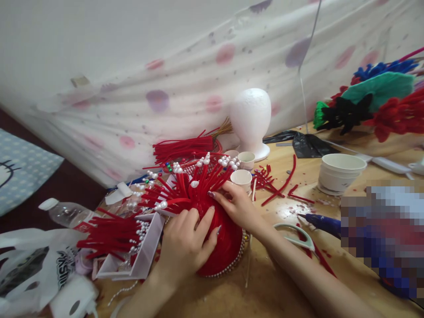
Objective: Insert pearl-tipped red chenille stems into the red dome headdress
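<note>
A red domed headpiece (pixel 221 251) sits on the table before me, its lower edge trimmed with a string of small pearls. Red fuzzy stems (pixel 212 176) tipped with white pearls fan out from its top. My left hand (pixel 188 240) lies over the headpiece's left side, fingers curled and pressing near the stem bases. From the right, my right hand (pixel 238 205) closes its thumb and fingers around the base of the stems. My fingers partly hide where stems and headpiece meet.
At left stand a white box (pixel 150 247) of pearl-tipped red stems, a plastic bottle (pixel 68 212) and a white bag (pixel 36 260). Behind are a foam head (pixel 251 119) and paper cups (pixel 241 177). Scissors (pixel 298 236), a larger cup (pixel 341 174) and a blue pointed tool (pixel 323 222) are right.
</note>
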{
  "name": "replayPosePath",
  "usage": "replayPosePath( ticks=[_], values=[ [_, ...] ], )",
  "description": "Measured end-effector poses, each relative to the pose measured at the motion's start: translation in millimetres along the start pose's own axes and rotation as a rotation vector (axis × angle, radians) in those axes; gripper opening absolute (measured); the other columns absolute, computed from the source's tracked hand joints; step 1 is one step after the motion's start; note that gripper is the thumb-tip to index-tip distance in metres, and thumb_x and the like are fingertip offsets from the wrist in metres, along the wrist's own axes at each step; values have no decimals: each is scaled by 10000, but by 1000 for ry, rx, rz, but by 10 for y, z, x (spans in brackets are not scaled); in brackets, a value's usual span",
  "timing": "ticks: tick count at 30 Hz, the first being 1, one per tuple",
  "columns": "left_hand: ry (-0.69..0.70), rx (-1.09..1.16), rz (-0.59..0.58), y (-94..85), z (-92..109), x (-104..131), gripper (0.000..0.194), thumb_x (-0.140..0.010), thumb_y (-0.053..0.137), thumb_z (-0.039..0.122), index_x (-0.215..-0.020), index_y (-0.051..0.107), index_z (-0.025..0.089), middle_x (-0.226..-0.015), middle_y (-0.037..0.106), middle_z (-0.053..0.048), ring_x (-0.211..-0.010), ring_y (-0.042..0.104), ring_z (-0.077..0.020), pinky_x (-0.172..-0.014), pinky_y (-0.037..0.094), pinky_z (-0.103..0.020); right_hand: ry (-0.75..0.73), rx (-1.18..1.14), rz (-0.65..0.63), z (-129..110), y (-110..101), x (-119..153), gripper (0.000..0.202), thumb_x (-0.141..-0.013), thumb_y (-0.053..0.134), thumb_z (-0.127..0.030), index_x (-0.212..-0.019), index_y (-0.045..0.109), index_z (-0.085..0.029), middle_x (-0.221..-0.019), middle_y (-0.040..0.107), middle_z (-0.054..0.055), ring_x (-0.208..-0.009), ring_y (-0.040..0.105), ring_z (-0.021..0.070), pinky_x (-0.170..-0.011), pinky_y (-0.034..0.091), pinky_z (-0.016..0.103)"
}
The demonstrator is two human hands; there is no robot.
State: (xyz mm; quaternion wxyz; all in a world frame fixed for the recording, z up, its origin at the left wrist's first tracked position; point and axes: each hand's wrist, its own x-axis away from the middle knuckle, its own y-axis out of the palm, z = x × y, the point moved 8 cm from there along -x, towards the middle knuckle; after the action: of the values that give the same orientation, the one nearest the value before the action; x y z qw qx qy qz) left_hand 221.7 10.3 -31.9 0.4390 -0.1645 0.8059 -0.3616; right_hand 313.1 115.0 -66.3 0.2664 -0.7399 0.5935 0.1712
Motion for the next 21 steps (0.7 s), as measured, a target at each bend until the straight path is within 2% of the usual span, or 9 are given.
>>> replayPosePath(
  ticks=[12, 14, 18, 21],
  values=[
    [-15, 47, 14, 15, 5, 27, 304, -915, 502, 255, -1154, 644, 131, -666, 509, -26, -608, 452, -182, -535, 375, -310, -46, 17, 11, -54, -8, 3, 105, -903, 528, -215, -884, 631, -211, -834, 671, 47, -835, 616, 209, -776, 496, 358],
    [-11, 111, 61, -15, 5, 58, 273, -916, 526, 235, -1149, 643, 154, -661, 501, -10, -597, 444, -162, -536, 376, -293, -54, 22, 10, -68, -11, 6, 104, -903, 526, -216, -868, 624, -214, -828, 667, 44, -830, 617, 209, -771, 498, 358],
    [5, 329, 251, -200, -17, 173, 174, -871, 607, 100, -994, 673, 204, -655, 521, 27, -623, 485, -121, -604, 431, -258, -51, 23, 6, -64, -11, 8, 93, -902, 524, -211, -852, 601, -221, -802, 643, 31, -850, 619, 215, -784, 497, 363],
    [53, 372, 256, -287, -17, 227, 184, -904, 569, 88, -972, 674, 223, -676, 628, 49, -684, 569, -115, -742, 464, -286, -39, 28, 5, -44, -10, 10, 112, -906, 520, -221, -809, 578, -218, -760, 612, 27, -871, 618, 223, -808, 492, 371]
  ],
)
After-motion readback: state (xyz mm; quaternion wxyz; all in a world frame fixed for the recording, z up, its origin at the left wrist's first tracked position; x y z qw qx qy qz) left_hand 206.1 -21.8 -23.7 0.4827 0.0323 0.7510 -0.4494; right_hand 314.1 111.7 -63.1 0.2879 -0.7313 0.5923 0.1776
